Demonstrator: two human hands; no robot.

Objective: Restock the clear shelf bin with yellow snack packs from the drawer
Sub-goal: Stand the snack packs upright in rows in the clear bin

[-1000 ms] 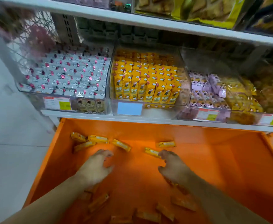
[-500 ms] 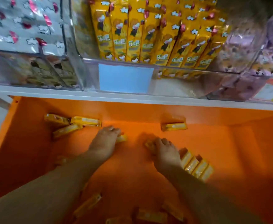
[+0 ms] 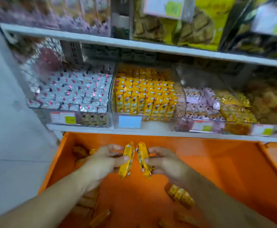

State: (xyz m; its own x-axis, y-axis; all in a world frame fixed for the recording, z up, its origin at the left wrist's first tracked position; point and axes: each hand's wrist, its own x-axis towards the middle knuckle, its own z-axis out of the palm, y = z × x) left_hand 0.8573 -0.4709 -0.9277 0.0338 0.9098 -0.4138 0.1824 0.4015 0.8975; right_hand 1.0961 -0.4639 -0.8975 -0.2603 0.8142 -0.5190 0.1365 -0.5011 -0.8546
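- A shop shelf [image 3: 134, 43] runs across the wall, with an open orange drawer [image 3: 224, 162] pulled out beneath it.
- The clear shelf bin [image 3: 113, 99] sits in the middle of the lower shelf, already holding upright rows of yellow packs, a blue label [image 3: 130, 121] on its front.
- To its left stands a bin of silver packs [image 3: 72, 94]; to its right, pink packs [image 3: 198, 102] (rather blurred).
- The left hand [image 3: 101, 162] pinches one yellow snack pack [image 3: 126, 159], thumb across its front, raised above the drawer floor.
- The right hand [image 3: 167, 163] grips a second yellow pack [image 3: 142, 158], fingers curled round it.
- The two held packs stand nearly upright, just beside each other.
- Loose packs [image 3: 180, 195] lie scattered on the drawer floor, near both forearms.
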